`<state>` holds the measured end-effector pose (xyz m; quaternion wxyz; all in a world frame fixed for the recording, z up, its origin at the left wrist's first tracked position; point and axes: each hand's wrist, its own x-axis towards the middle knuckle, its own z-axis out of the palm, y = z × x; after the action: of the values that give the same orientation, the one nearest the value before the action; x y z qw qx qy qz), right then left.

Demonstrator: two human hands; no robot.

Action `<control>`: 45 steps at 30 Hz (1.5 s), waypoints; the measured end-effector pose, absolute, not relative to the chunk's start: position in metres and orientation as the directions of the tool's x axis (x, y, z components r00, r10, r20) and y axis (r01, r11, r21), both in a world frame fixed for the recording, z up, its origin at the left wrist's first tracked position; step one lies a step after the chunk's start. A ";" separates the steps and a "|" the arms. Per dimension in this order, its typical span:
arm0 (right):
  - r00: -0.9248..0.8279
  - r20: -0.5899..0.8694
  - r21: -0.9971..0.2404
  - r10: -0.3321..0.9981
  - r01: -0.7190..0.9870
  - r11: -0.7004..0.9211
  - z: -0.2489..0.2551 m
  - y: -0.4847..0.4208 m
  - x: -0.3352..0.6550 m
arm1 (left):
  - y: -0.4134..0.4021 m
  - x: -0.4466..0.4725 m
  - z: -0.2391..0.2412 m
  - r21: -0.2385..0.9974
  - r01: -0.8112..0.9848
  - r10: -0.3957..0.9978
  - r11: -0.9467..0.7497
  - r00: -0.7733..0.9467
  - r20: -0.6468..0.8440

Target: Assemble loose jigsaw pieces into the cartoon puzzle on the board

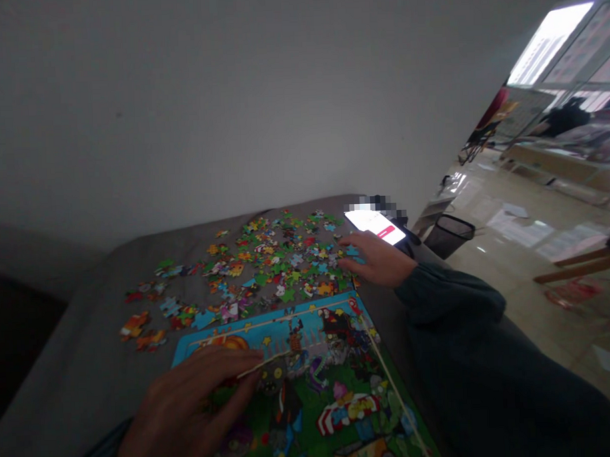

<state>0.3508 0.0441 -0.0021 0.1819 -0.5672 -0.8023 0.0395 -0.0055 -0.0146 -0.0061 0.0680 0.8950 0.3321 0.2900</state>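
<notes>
My left hand lies over the upper left of a colourful cartoon puzzle board, its fingers stretched out and the thumb apart from them. A thin pale line shows between thumb and fingertips; I cannot tell what it is. Beyond the board, many loose jigsaw pieces are spread in a heap on grey cloth. My right hand reaches to the heap's right end, thumb and forefinger apart, close to a light-blue piece. Nothing shows between those fingertips. Both wrists are in dark sleeves.
A lit phone lies just behind my right hand, with a dark object beside it. The grey cloth surface meets a pale wall. To the right are a dark mesh bin, a tiled floor, wooden furniture legs and a bright window.
</notes>
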 end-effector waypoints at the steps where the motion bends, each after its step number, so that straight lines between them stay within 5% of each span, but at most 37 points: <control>1: -0.318 0.288 -0.262 0.903 0.881 0.394 -0.007 0.045 0.343 | -0.015 -0.005 -0.005 0.317 0.554 0.634 -0.770 0.610 0.475; 8: -0.426 0.149 -0.194 0.892 0.872 0.449 -0.029 0.057 0.312 | -0.016 0.000 0.000 0.336 0.548 0.639 -0.766 0.591 0.493; 20: -0.179 0.148 -0.001 0.973 0.983 0.181 -0.039 0.062 0.319 | -0.018 0.000 0.003 0.312 0.536 0.613 -0.785 0.598 0.516; 28: -0.337 0.140 -0.055 0.931 0.936 0.347 -0.032 0.058 0.313 | -0.017 -0.001 0.001 0.335 0.545 0.638 -0.768 0.608 0.472; 35: -0.217 0.141 -0.022 0.966 0.975 0.222 -0.038 0.062 0.318 | -0.018 -0.003 -0.001 0.333 0.546 0.636 -0.769 0.607 0.476; 42: -0.382 0.122 -0.065 0.916 0.918 0.391 -0.031 0.056 0.311 | -0.017 0.000 0.002 0.323 0.546 0.631 -0.773 0.612 0.476; 45: -0.339 0.105 -0.076 0.935 0.934 0.348 -0.032 0.057 0.312 | -0.016 -0.001 0.001 0.327 0.539 0.628 -0.776 0.617 0.474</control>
<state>0.3124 0.0568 -0.0321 0.0650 -0.5710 -0.8183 0.0009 -0.0008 -0.0163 0.0011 0.0765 0.8959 0.3256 0.2922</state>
